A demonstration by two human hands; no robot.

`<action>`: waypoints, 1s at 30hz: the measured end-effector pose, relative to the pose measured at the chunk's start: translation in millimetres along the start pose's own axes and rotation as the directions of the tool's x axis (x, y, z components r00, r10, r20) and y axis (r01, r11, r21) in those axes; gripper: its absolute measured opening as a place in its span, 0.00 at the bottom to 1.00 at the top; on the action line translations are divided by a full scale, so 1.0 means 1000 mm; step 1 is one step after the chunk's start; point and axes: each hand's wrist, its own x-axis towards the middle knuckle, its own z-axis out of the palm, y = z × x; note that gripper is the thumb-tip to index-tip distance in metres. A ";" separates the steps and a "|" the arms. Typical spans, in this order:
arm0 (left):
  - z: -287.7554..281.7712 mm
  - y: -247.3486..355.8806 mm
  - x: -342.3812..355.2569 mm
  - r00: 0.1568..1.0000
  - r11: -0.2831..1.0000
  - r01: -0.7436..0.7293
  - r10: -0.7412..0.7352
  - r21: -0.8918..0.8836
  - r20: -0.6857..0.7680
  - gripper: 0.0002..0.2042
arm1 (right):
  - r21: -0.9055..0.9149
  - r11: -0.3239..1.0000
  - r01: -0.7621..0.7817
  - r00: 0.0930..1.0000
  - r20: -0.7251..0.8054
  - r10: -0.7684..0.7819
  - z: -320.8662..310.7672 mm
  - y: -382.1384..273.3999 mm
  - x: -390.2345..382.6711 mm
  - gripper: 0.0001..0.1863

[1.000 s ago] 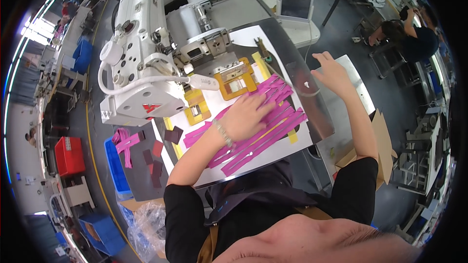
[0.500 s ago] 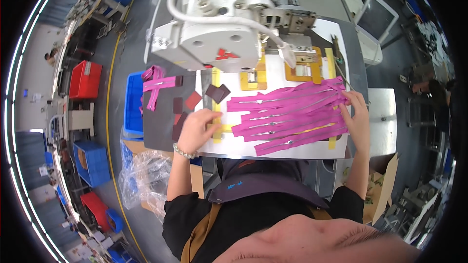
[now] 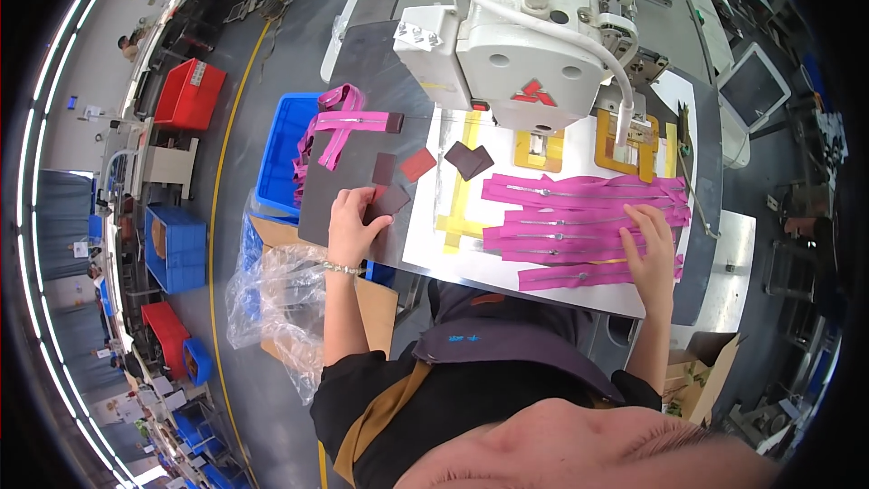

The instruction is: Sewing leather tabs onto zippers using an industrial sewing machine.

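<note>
My left hand (image 3: pixel 351 228) is over the left part of the worktable, at a small dark brown square patch (image 3: pixel 392 201); its thumb and fingers are apart around the patch's left side. Whether they touch it is unclear. On the right, the open fingers of my right hand (image 3: pixel 650 249) rest on the right part of several magenta zippers (image 3: pixel 561 217), laid in rows on a white sheet. Other patches lie between the hands: a red one (image 3: pixel 417 165), a dark one (image 3: pixel 383 168) and an overlapping dark pair (image 3: pixel 469 160).
A white sewing machine head (image 3: pixel 534 45) stands beyond the zippers, with yellow clamp frames (image 3: pixel 625 149) below it. More magenta zippers (image 3: pixel 348 122) trail over a blue bin (image 3: pixel 282 149) at the left. Clear plastic (image 3: pixel 290 299) and cardboard boxes (image 3: pixel 706 380) are near the table's front.
My left hand has gone left from the sheet's edge to the dark patches. My right hand has moved from the zippers' right ends onto them. The whole view has shifted.
</note>
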 end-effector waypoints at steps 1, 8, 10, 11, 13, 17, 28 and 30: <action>0.000 0.000 0.001 0.999 1.000 0.023 -0.023 0.001 0.029 0.22 | 0.000 1.000 0.013 1.000 0.010 -0.013 0.002 -0.003 0.000 0.18; 0.011 0.010 0.013 0.994 0.994 -0.109 0.109 -0.002 -0.027 0.20 | -0.036 0.997 0.065 0.998 -0.003 -0.065 0.015 -0.015 -0.001 0.18; 0.013 0.011 0.017 0.997 1.000 -0.015 0.015 0.005 0.072 0.16 | -0.044 0.997 0.059 0.998 -0.005 -0.060 0.017 -0.016 -0.003 0.18; 0.013 0.010 0.020 0.995 0.999 -0.033 0.029 0.042 0.101 0.15 | -0.043 0.996 0.072 0.997 -0.008 -0.073 0.017 -0.017 -0.003 0.18; 0.012 0.010 0.023 0.991 0.997 -0.060 0.054 0.046 0.119 0.15 | -0.048 0.995 0.082 0.996 -0.014 -0.083 0.018 -0.018 -0.007 0.18; 0.008 0.011 0.030 0.980 0.999 -0.010 0.004 0.031 0.199 0.15 | -0.017 0.996 0.090 0.996 -0.005 -0.090 0.023 -0.021 -0.008 0.17; -0.004 0.023 0.036 0.960 0.997 -0.075 0.063 0.035 0.273 0.15 | 0.125 0.990 0.069 0.997 0.025 -0.073 0.032 -0.033 -0.012 0.16; -0.011 0.033 0.039 0.937 0.976 -0.200 0.166 0.082 0.306 0.09 | 0.155 0.982 0.107 0.994 0.017 -0.111 0.037 -0.039 -0.013 0.15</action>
